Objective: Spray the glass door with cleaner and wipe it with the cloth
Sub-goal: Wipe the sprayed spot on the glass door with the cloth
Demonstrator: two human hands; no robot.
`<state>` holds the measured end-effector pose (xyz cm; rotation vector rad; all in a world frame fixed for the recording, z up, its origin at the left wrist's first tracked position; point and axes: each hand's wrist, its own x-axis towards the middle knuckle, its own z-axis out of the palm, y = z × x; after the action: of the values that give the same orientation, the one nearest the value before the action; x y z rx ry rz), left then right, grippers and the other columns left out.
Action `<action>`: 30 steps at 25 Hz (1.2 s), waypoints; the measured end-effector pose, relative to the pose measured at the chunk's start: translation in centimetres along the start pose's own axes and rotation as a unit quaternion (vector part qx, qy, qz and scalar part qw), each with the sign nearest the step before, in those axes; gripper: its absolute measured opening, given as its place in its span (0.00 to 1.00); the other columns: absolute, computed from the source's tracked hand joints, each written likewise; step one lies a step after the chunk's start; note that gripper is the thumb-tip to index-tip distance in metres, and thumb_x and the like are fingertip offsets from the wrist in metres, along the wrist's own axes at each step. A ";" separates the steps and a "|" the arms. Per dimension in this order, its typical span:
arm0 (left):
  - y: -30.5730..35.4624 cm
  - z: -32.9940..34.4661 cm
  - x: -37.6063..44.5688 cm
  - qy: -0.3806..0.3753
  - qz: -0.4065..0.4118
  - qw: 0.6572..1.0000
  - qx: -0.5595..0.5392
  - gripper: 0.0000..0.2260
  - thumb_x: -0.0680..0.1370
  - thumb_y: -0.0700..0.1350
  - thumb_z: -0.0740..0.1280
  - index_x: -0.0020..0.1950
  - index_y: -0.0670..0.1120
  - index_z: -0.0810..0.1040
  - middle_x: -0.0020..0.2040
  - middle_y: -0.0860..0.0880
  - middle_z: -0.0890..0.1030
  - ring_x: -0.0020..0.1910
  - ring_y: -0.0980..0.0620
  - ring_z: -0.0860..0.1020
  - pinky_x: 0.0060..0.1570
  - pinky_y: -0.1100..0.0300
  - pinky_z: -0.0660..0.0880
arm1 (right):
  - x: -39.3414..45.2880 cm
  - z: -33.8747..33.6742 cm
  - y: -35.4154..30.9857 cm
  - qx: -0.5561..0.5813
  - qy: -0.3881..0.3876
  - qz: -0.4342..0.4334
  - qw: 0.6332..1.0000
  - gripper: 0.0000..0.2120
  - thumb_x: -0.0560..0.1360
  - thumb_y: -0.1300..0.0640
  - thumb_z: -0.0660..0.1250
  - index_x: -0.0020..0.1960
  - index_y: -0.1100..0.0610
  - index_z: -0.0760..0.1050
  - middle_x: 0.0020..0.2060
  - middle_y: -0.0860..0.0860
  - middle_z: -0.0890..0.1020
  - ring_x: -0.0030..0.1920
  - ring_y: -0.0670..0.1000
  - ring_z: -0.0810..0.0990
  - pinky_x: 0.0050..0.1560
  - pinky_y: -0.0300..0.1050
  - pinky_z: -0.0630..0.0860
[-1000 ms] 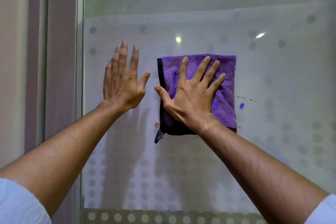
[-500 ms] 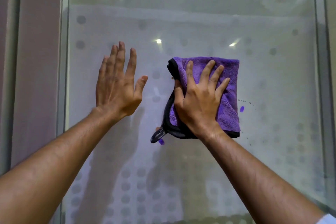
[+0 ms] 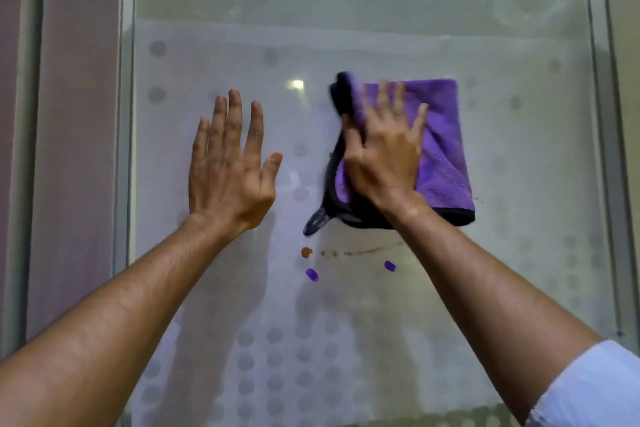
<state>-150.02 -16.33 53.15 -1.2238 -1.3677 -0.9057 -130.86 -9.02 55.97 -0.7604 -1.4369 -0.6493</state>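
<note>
The left hand (image 3: 230,166) lies flat against the glass door (image 3: 519,218), fingers spread toward 12 o'clock, holding nothing. At its 3 o'clock the right hand (image 3: 384,156) presses a folded purple cloth (image 3: 443,149) to the pane, palm flat, the cloth's black edge bunched by the thumb. Toward 6 o'clock of the cloth sit an orange smear (image 3: 306,252) and two purple marks (image 3: 312,274).

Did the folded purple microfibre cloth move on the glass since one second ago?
Yes. The purple cloth went up: the orange spot, earlier beside its lower left corner, now lies below it.
</note>
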 end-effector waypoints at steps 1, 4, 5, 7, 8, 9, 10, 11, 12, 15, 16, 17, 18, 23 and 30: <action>0.0 0.0 -0.1 -0.001 0.004 1.000 -0.006 0.32 0.79 0.58 0.48 0.80 0.48 0.42 0.80 0.43 0.41 0.79 0.47 0.39 0.77 0.50 0.40 | -1.1 -0.2 -0.3 0.011 -0.012 -0.064 0.998 0.28 0.76 0.50 0.59 0.76 0.54 0.65 0.76 0.59 0.64 0.77 0.60 0.58 0.74 0.68 0.49; -0.3 0.0 -0.9 -0.006 0.015 1.000 -0.018 0.33 0.78 0.58 0.49 0.80 0.49 0.42 0.80 0.44 0.41 0.79 0.48 0.40 0.76 0.51 0.39 | -5.3 -0.7 1.3 0.007 -0.049 -0.205 0.978 0.29 0.74 0.52 0.62 0.75 0.56 0.66 0.75 0.59 0.65 0.76 0.59 0.60 0.75 0.65 0.52; -0.5 0.0 -1.2 -0.008 0.016 1.000 -0.016 0.33 0.78 0.58 0.49 0.80 0.49 0.42 0.80 0.44 0.41 0.79 0.48 0.40 0.76 0.51 0.39 | -6.1 -0.9 2.6 -0.004 -0.053 -0.212 0.976 0.29 0.74 0.53 0.62 0.75 0.56 0.66 0.75 0.59 0.65 0.76 0.59 0.60 0.75 0.64 0.53; -0.7 -0.1 -1.8 -0.011 0.013 1.000 -0.011 0.33 0.78 0.57 0.50 0.80 0.49 0.43 0.80 0.44 0.41 0.79 0.48 0.40 0.76 0.51 0.39 | -6.3 -1.5 4.7 -0.007 -0.035 -0.142 0.989 0.28 0.75 0.54 0.62 0.75 0.56 0.65 0.75 0.59 0.64 0.77 0.60 0.60 0.75 0.65 0.53; -0.7 -0.1 -2.0 -0.011 0.009 1.000 -0.009 0.33 0.78 0.57 0.50 0.80 0.48 0.43 0.80 0.44 0.42 0.79 0.48 0.40 0.76 0.51 0.39 | -5.7 -1.4 4.8 -0.002 -0.018 -0.085 0.996 0.28 0.76 0.54 0.61 0.75 0.55 0.65 0.76 0.59 0.64 0.77 0.60 0.59 0.75 0.65 0.52; -0.7 -0.1 -2.0 -0.011 0.007 1.000 -0.006 0.32 0.79 0.56 0.50 0.80 0.48 0.44 0.80 0.44 0.42 0.79 0.48 0.40 0.76 0.51 0.40 | -4.9 -1.3 4.4 0.006 -0.005 -0.031 0.999 0.27 0.77 0.53 0.60 0.76 0.55 0.65 0.76 0.59 0.64 0.77 0.60 0.58 0.76 0.64 0.50; -0.7 -0.1 -2.1 -0.011 0.006 1.000 -0.002 0.32 0.79 0.56 0.50 0.80 0.48 0.43 0.80 0.44 0.42 0.79 0.48 0.40 0.76 0.50 0.40 | -3.9 -1.0 3.6 0.015 0.003 0.007 1.000 0.26 0.79 0.52 0.58 0.76 0.55 0.64 0.76 0.59 0.64 0.78 0.59 0.57 0.76 0.64 0.48; -0.7 0.0 -2.1 -0.010 0.007 1.000 0.003 0.32 0.79 0.56 0.50 0.80 0.48 0.43 0.80 0.44 0.41 0.79 0.47 0.40 0.77 0.50 0.40 | -3.0 -0.6 2.4 0.026 0.004 0.024 0.999 0.26 0.79 0.50 0.57 0.76 0.54 0.65 0.76 0.59 0.64 0.78 0.58 0.56 0.76 0.63 0.46; -0.7 0.1 -2.0 -0.008 0.008 1.000 0.008 0.33 0.79 0.56 0.50 0.80 0.48 0.42 0.80 0.44 0.41 0.79 0.47 0.40 0.77 0.49 0.41 | -2.3 -0.3 1.3 0.037 0.003 0.019 0.999 0.26 0.79 0.49 0.57 0.75 0.55 0.65 0.76 0.59 0.64 0.78 0.58 0.57 0.76 0.63 0.46; -0.7 0.5 -2.0 -0.005 0.013 1.000 0.009 0.33 0.79 0.57 0.50 0.80 0.49 0.41 0.80 0.45 0.41 0.79 0.48 0.39 0.77 0.50 0.40 | -3.5 0.1 -1.4 0.078 -0.015 -0.078 0.994 0.29 0.73 0.55 0.61 0.73 0.59 0.68 0.73 0.62 0.67 0.76 0.61 0.61 0.76 0.65 0.50; -0.7 0.5 -2.2 -0.003 0.014 1.000 0.007 0.33 0.79 0.57 0.50 0.80 0.49 0.42 0.80 0.45 0.41 0.79 0.48 0.40 0.76 0.51 0.40 | -4.9 0.1 -1.7 0.086 -0.027 -0.118 0.989 0.29 0.73 0.56 0.62 0.73 0.60 0.68 0.73 0.63 0.67 0.76 0.62 0.62 0.76 0.65 0.51; -0.7 0.5 -2.5 -0.005 0.015 1.000 0.005 0.32 0.79 0.57 0.50 0.80 0.49 0.42 0.80 0.44 0.42 0.79 0.48 0.40 0.76 0.52 0.39 | -6.6 0.0 -1.4 0.086 -0.045 -0.158 0.983 0.28 0.74 0.56 0.62 0.73 0.60 0.68 0.73 0.63 0.67 0.76 0.62 0.62 0.76 0.63 0.51; -0.7 0.5 -3.0 -0.007 0.014 1.000 0.005 0.32 0.79 0.57 0.50 0.80 0.49 0.43 0.80 0.44 0.42 0.79 0.48 0.40 0.76 0.52 0.39 | -8.1 -0.4 -0.7 0.085 -0.068 -0.193 0.975 0.27 0.75 0.56 0.63 0.73 0.61 0.67 0.74 0.63 0.65 0.76 0.62 0.60 0.77 0.61 0.50; -0.7 0.2 -5.3 -0.019 0.015 1.000 0.005 0.33 0.78 0.55 0.52 0.80 0.49 0.42 0.80 0.45 0.41 0.79 0.49 0.40 0.76 0.52 0.38 | -9.1 -0.8 1.3 0.052 -0.051 -0.141 0.987 0.28 0.74 0.57 0.63 0.74 0.59 0.66 0.75 0.62 0.65 0.76 0.62 0.60 0.76 0.62 0.53; -1.3 0.2 -6.1 -0.011 0.024 1.000 -0.010 0.32 0.78 0.54 0.53 0.80 0.48 0.49 0.80 0.43 0.47 0.79 0.48 0.44 0.76 0.54 0.39 | -13.8 -0.9 0.0 0.111 -0.159 -0.278 0.941 0.27 0.75 0.60 0.66 0.73 0.64 0.67 0.74 0.66 0.64 0.75 0.65 0.60 0.78 0.55 0.50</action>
<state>-151.68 -17.53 47.28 -1.2789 -1.3446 -0.8763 -130.94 -10.49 42.22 -0.2775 -2.0162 -0.7934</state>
